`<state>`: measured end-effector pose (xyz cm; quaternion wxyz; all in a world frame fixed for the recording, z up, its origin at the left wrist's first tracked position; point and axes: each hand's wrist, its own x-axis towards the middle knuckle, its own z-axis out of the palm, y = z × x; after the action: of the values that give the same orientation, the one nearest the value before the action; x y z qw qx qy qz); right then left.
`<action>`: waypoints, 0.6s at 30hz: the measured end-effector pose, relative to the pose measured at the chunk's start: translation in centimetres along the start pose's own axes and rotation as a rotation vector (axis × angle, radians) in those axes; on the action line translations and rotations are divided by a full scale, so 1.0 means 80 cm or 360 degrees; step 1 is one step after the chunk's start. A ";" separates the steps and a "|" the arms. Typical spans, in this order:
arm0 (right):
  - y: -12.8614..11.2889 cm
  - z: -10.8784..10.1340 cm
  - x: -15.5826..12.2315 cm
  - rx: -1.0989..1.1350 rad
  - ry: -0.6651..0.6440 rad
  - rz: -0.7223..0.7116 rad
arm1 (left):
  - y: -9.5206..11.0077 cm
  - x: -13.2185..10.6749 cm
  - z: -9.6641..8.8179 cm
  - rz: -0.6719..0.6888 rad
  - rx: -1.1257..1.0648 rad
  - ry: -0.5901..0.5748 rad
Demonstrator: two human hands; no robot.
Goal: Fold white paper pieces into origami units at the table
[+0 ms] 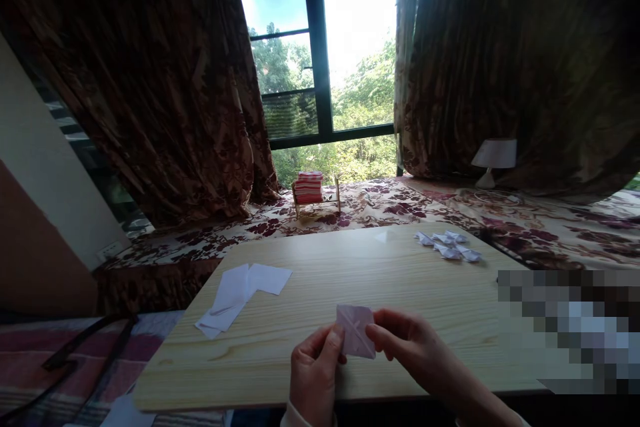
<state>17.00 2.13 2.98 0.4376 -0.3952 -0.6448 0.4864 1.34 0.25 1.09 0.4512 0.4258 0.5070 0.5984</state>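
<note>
A small folded piece of pale paper point(354, 328) is held just above the near edge of a light wooden table point(310, 360). My left hand point(314, 373) pinches its lower left side with thumb and fingers. Its right edge is gripped by my right hand point(415, 350) between thumb and fingertips. Both hands are closed on the paper.
A loose stack of white paper sheets point(240, 293) lies at the table's left. Several small folded paper pieces point(449, 245) sit at the far right corner. Beyond the table a flowered cloth carries a small wooden rack with red striped items point(311, 190) and a white lamp point(493, 159).
</note>
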 end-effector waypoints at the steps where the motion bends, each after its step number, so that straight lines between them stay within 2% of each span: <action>1: 0.001 0.001 0.000 0.0017 0.0012 -0.0012 | 0.001 0.000 -0.001 0.0005 0.0005 -0.0023; 5: -0.003 -0.001 0.003 -0.0125 0.0127 -0.0114 | 0.014 0.000 -0.009 0.0124 0.0023 -0.0020; 8: -0.009 -0.008 0.003 -0.0546 0.0342 -0.0450 | 0.025 -0.009 -0.011 0.0251 0.0060 0.0048; 10: -0.013 -0.012 0.001 -0.0839 0.0482 -0.0790 | 0.030 -0.018 -0.007 0.0154 -0.0005 -0.0047; 13: -0.017 -0.014 -0.004 -0.1173 0.0561 -0.1217 | 0.035 -0.027 0.003 -0.0205 -0.0273 -0.0214; 15: -0.019 -0.013 -0.007 -0.1358 0.0529 -0.1383 | 0.037 -0.026 0.008 -0.0361 -0.0442 -0.0246; 18: -0.023 -0.010 -0.009 -0.1508 0.0441 -0.1488 | 0.035 -0.018 0.013 -0.0409 -0.0544 -0.0213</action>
<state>17.85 1.33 4.74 0.4599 -0.2825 -0.8294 -0.1440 2.34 -1.11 3.94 0.6219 0.3138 0.4174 0.5835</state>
